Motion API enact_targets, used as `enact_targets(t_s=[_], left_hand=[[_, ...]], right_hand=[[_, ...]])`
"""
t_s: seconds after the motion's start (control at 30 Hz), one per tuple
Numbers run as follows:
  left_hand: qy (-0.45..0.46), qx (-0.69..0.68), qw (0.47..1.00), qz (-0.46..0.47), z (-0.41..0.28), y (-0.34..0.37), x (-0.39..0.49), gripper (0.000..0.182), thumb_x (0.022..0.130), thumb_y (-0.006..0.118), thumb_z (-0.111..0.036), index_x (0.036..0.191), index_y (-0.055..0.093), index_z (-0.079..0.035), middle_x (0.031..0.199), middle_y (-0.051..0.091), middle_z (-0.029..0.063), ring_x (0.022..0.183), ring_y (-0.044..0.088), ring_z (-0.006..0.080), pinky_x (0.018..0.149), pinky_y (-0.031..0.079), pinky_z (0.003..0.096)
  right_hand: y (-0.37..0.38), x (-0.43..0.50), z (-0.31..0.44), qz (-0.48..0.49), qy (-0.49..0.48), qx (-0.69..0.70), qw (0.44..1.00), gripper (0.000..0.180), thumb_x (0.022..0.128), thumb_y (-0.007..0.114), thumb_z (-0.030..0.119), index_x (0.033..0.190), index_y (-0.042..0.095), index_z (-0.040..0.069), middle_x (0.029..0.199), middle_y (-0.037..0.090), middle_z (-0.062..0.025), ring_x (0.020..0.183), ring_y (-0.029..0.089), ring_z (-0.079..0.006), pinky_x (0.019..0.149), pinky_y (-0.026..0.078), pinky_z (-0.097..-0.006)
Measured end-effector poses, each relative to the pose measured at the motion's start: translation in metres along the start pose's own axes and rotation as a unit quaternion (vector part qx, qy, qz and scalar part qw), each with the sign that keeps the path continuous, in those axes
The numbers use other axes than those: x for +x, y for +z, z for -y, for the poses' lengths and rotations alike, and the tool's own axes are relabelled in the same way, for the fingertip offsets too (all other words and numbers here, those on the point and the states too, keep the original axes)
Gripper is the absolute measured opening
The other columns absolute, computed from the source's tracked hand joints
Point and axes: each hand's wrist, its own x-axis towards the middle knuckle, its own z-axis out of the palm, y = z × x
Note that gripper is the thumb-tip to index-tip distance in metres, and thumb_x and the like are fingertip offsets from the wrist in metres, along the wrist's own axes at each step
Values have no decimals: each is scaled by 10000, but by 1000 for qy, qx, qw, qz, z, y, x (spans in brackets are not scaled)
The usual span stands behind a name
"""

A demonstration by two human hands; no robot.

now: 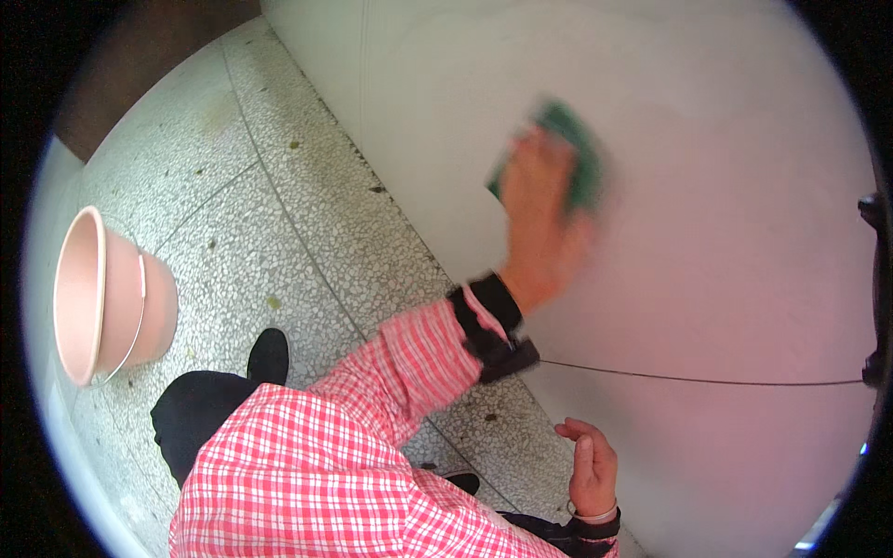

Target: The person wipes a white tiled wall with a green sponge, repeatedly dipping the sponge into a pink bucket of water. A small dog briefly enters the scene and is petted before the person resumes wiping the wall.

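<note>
My left hand (543, 209), blurred, presses a green cloth (579, 157) against a smooth whitish wall (698, 279). Parts of the cloth stick out on both sides of the fingers. Black bands (494, 321) circle that wrist over a red-and-white checked sleeve. Lower down, beside the base of the wall, is my right hand (593, 471), with nothing in it. Its fingers are loosely bent and the thumb is apart from the palm. A pale bracelet (593, 516) and a dark cuff are at its wrist.
A pink plastic bucket (139, 307) with a wire handle is on the speckled terrazzo floor (279, 258) at the left. My black shoes (268, 357) are on the floor. A thin dark line (698, 378) crosses the wall towards dark fittings (872, 370) at the right edge.
</note>
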Motion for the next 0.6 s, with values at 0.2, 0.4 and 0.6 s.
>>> enact_targets(t_s=[0.2,0.4,0.6], left_hand=[[273,-10,920,282,-65,7,-103,626,742,678,-479,1266,563,-157,1368,459,273,1255,423,450,992,319,607],[-1,89,996,22,15,-20,88,772,896,591,-261,1519,238,29,1556,194,339,1446,166,509,1164,137,585],[140,77,987,9,-42,-15,145,624,920,584,-262,1470,382,-45,1532,306,268,1412,287,437,1144,239,520]], right_hand=[[0,-12,14,-35,-31,-67,997,270,1001,484,169,1103,643,-24,1027,687,-175,956,660,-308,871,496,-361],[-5,-30,41,-83,-52,-81,992,238,979,518,167,1087,654,5,1019,675,-167,950,645,-334,856,495,-386],[10,-19,58,-48,-51,-124,990,224,973,534,167,1075,656,9,1013,669,-182,950,633,-365,838,496,-409]])
